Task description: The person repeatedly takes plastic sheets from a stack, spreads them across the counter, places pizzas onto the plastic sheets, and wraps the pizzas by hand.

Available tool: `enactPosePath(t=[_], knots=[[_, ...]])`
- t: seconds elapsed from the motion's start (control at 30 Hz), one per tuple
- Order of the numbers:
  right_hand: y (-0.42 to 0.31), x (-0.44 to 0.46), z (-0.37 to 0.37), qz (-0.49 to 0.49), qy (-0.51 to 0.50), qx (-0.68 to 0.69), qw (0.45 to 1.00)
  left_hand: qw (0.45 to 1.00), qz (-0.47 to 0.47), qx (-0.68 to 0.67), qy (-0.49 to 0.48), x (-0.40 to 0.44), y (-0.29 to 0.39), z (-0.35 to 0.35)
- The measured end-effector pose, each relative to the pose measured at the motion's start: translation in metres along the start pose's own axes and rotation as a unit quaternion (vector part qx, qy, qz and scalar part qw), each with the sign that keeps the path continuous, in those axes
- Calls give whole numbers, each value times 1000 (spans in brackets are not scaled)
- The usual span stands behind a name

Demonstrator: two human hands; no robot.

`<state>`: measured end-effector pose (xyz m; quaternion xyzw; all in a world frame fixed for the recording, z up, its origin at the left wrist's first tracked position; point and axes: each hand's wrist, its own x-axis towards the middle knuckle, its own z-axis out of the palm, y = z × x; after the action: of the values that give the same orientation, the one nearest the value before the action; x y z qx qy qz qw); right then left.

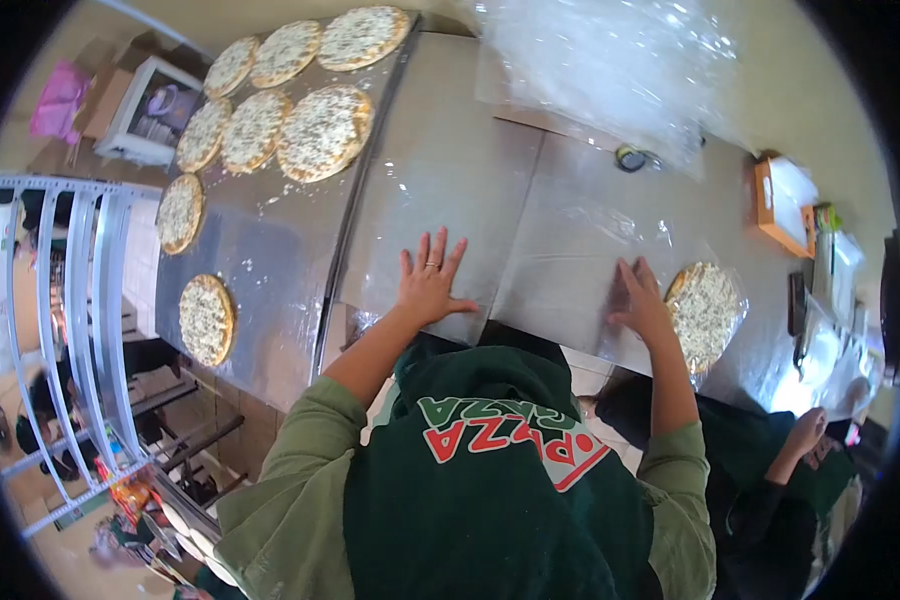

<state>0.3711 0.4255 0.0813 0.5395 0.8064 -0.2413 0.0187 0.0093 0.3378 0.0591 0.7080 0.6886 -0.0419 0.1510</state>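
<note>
My left hand (432, 277) lies with fingers spread over the plastic-covered work table (460, 180), a ring on one finger. On the same table, further right, my right hand (642, 297) rests palm down, fingers stretched out and holding nothing. Just beyond its wrist is a pizza (702, 312) topped with white shredded cheese, with clear plastic around it. A crumpled bit of clear film (610, 222) lies ahead of my right hand. To the left, several more cheese-topped pizzas (325, 133) sit on a metal table (270, 290).
A heap of clear plastic bags (610, 60) fills the far side, near a roll of tape (630, 158). An orange-edged box (782, 205) stands far right. A co-worker's hand (806, 430) is at lower right. A metal rack (80, 300) stands left.
</note>
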Motion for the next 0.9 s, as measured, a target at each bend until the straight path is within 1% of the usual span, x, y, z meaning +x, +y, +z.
enactPosePath(t=[0.07, 0.1, 0.13, 0.17, 0.2, 0.23, 0.27, 0.3, 0.33, 0.37, 0.4, 0.43, 0.47, 0.53, 0.57, 0.63, 0.67, 0.77, 0.8, 0.9], knots=[[2, -1, -1, 17, -33, -18, 999, 999, -3, -10, -31, 3, 0, -6], [7, -2, 1, 3, -48, -52, 997, 999, -12, -15, -46, 3, -3, -11], [9, 1, 6, -20, -62, -85, 994, 998, -15, -56, -8, -1, -5, -20], [7, 4, 10, -26, -51, -58, 997, 995, -25, -92, 33, -8, -14, -28], [0, 7, 12, -35, -45, -30, 998, 978, -69, -153, 121, -16, -32, -29], [-16, 7, 7, -27, -51, -11, 998, 949, -108, -206, 212, -26, -53, -30], [-14, 10, 17, -11, -40, -11, 999, 908, -140, -253, 303, -40, -77, -30], [-10, 13, 25, 10, -26, -12, 1000, 833, -247, -313, 383, -61, -105, -29], [-14, 10, 26, 12, -10, -15, 1000, 736, -338, -368, 457, -82, -133, -28], [-18, 9, 25, 20, 9, -18, 1000, 570, -423, -412, 572, -102, -159, -25], [-22, 11, 25, 16, 12, -19, 1000, 459, -453, -462, 608, -133, -202, -11], [-25, 11, 24, 17, 16, -21, 1000, 240, -512, -535, 628, -162, -228, -20], [-28, 8, 24, 22, 20, -23, 999, 183, -524, -571, 604, -193, -241, -30], [-20, 9, 30, 11, 34, -35, 999, 41, -475, -625, 618, -236, -285, -5], [-17, 12, 31, 6, 40, -41, 998, 5, -470, -648, 599, -247, -295, -5], [-18, 17, 27, 19, 13, -30, 999, -64, -458, -692, 554, -262, -309, -5], [-17, 19, 26, 28, 2, -24, 999, -13, -437, -709, 554, -269, -314, 8], [-14, 23, 26, 30, 5, -5, 1000, -23, -307, -737, 602, -263, -319, 2], [-13, 24, 25, 35, 3, -2, 999, -45, -261, -763, 590, -259, -319, -4], [-10, 25, 27, 48, 5, 1, 999, 110, -69, -824, 551, -243, -337, -8]])
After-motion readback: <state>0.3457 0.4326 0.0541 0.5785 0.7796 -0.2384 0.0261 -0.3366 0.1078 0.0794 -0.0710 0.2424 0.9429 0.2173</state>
